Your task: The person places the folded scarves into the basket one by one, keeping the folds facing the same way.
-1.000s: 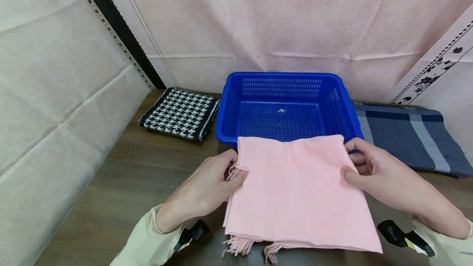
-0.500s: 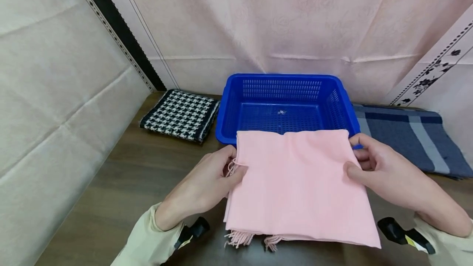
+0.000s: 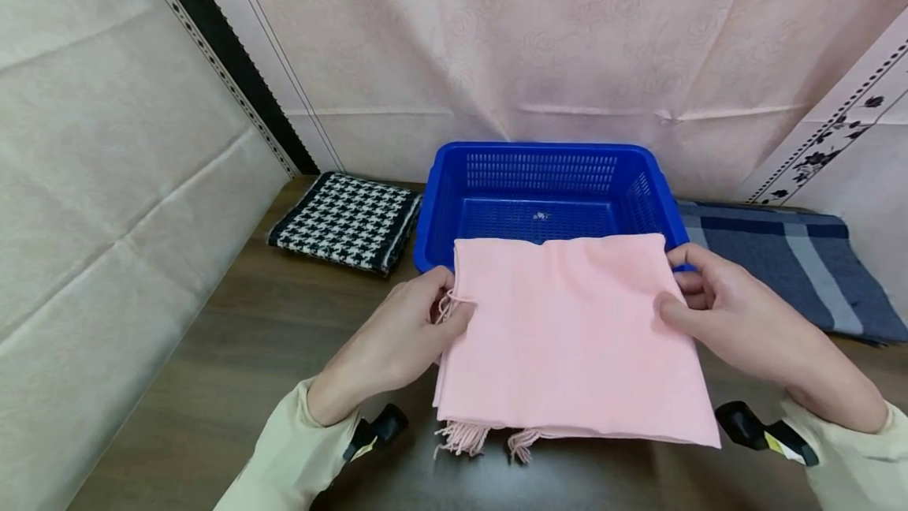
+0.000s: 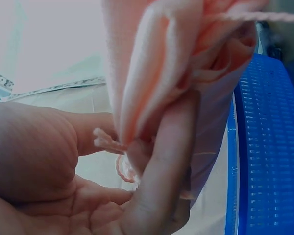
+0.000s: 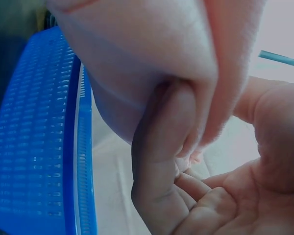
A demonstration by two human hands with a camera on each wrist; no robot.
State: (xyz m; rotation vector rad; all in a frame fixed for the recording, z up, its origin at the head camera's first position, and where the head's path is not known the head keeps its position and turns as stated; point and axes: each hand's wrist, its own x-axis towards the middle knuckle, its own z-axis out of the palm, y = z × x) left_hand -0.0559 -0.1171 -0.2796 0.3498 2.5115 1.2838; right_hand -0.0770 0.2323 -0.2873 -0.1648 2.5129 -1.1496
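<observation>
A folded pink scarf [image 3: 567, 337] with twisted fringe hangs between my two hands, its top edge overlapping the near rim of the blue basket [image 3: 539, 150] in the head view. My left hand [image 3: 393, 337] pinches its left edge, thumb in front and fingers behind, close to some loose fringe. On the other side my right hand [image 3: 752, 318] pinches the right edge the same way. In the left wrist view the scarf's folded layers [image 4: 157, 68] sit between thumb and fingers. Fingers [image 5: 166, 147] curl against the cloth in the right wrist view. Much of the basket's near side is hidden.
Left of the basket lies a folded black-and-white houndstooth scarf [image 3: 347, 219]. A folded blue-grey striped scarf [image 3: 794, 266] lies to the right, partly behind my right hand. Pale cloth [image 3: 553, 38] hangs behind the wooden table [image 3: 248, 385].
Both hands have carried the pink scarf a little forward, so it covers more of the basket's near side. The other scarves and the basket stay in place.
</observation>
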